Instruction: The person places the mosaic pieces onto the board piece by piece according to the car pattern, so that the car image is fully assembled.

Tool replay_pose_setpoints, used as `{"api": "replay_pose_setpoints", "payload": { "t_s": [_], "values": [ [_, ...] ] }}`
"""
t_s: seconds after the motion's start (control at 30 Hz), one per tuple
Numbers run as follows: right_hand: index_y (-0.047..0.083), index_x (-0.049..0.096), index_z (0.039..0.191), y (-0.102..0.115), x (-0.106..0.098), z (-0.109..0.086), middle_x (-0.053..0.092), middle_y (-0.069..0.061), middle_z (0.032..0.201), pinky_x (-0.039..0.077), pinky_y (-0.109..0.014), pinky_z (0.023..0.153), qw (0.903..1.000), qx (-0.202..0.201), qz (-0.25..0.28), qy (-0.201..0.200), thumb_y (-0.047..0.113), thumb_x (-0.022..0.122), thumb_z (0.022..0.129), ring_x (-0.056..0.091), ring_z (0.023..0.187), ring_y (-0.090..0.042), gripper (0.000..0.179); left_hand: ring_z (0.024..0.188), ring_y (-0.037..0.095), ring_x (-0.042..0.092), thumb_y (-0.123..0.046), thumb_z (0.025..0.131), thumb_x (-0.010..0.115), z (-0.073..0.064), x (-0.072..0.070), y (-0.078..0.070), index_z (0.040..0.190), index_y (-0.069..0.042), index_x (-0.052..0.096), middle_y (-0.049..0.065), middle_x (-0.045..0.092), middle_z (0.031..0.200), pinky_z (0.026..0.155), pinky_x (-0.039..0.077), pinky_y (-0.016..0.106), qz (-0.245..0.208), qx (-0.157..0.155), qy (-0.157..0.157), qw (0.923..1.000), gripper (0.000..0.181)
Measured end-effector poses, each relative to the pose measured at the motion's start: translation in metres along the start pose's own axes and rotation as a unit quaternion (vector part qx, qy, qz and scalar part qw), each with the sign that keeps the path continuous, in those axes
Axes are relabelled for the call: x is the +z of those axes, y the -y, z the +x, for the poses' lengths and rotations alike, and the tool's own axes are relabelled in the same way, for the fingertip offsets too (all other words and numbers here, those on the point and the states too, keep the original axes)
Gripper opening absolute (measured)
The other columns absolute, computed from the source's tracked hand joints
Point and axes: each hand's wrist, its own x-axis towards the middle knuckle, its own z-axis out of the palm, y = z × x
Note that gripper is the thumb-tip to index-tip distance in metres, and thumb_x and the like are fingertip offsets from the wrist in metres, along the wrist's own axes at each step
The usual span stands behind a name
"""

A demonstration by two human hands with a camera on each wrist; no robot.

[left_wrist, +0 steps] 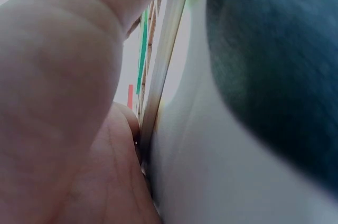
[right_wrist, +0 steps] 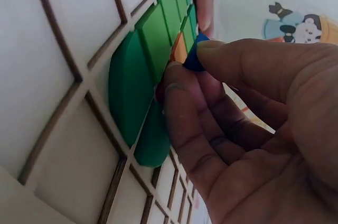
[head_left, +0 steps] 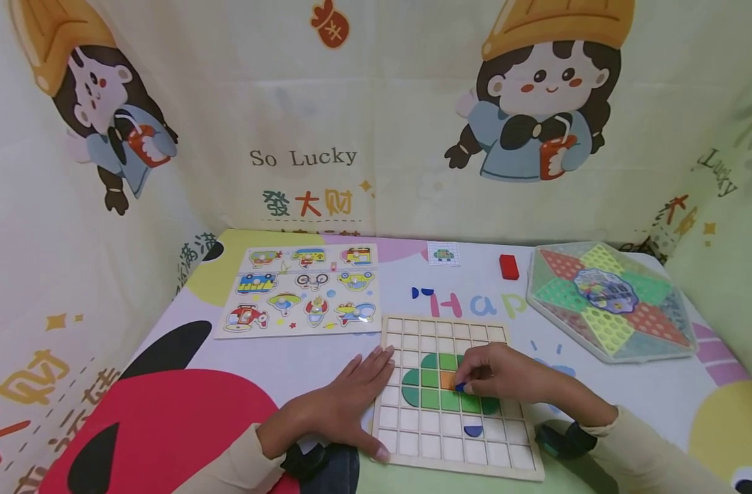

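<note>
A wooden grid board (head_left: 407,439) lies before me, with green tiles (head_left: 430,399) and an orange tile (head_left: 447,379) set in its middle cells. My right hand (head_left: 506,374) is over those tiles and pinches a small blue piece (right_wrist: 194,57) between thumb and finger. Part of that piece is hidden by the fingers. A blue half-round piece (head_left: 473,431) lies in a lower cell of the grid. My left hand (head_left: 351,405) rests along the board's left edge, fingers straight and spread, thumb near the lower left corner.
Two small blue pieces (head_left: 422,293) lie beyond the board. A pattern card (head_left: 443,254) and a red block (head_left: 508,267) are farther back. A vehicle puzzle board (head_left: 302,288) lies at the left, a hexagonal game box (head_left: 611,302) at the right. A printed cloth wall stands behind.
</note>
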Motion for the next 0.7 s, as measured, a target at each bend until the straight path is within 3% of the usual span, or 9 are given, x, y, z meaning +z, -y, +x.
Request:
{"api": "replay_pose_setpoints", "payload": {
  "t_s": [0.27, 0.5, 0.7],
  "values": [
    [0.017, 0.073, 0.094, 0.011, 0.005, -0.011, 0.066, 0.008, 0.09, 0.052, -0.026, 0.068, 0.9996, 0.026, -0.006, 0.011, 0.008, 0.069, 0.09, 0.058, 0.075, -0.009, 0.011, 0.147, 0.02, -0.01, -0.073, 0.071, 0.067, 0.0, 0.0, -0.001, 0.157, -0.009, 0.009, 0.001, -0.006, 0.163, 0.115, 0.0, 0.053, 0.007, -0.002, -0.001, 1.0, 0.121],
    [0.017, 0.073, 0.094, 0.012, 0.015, -0.016, 0.066, 0.007, 0.088, 0.053, -0.026, 0.063, 0.9997, -0.01, 0.013, 0.02, 0.01, 0.071, 0.089, 0.058, 0.072, -0.005, 0.009, 0.147, 0.02, -0.011, -0.074, 0.071, 0.066, 0.0, -0.002, 0.0, 0.157, -0.009, 0.009, 0.001, -0.007, 0.163, 0.115, -0.001, 0.053, 0.005, -0.003, 0.0, 1.0, 0.122],
    [0.015, 0.074, 0.093, 0.015, 0.019, -0.019, 0.068, 0.003, 0.086, 0.053, -0.024, 0.061, 0.9993, 0.0, 0.01, 0.036, 0.008, 0.071, 0.089, 0.057, 0.07, -0.002, 0.008, 0.147, 0.02, -0.01, -0.074, 0.071, 0.066, 0.0, -0.001, 0.0, 0.157, -0.009, 0.01, 0.001, -0.006, 0.163, 0.115, 0.0, 0.053, 0.001, -0.001, 0.002, 1.0, 0.122]
  ]
}}
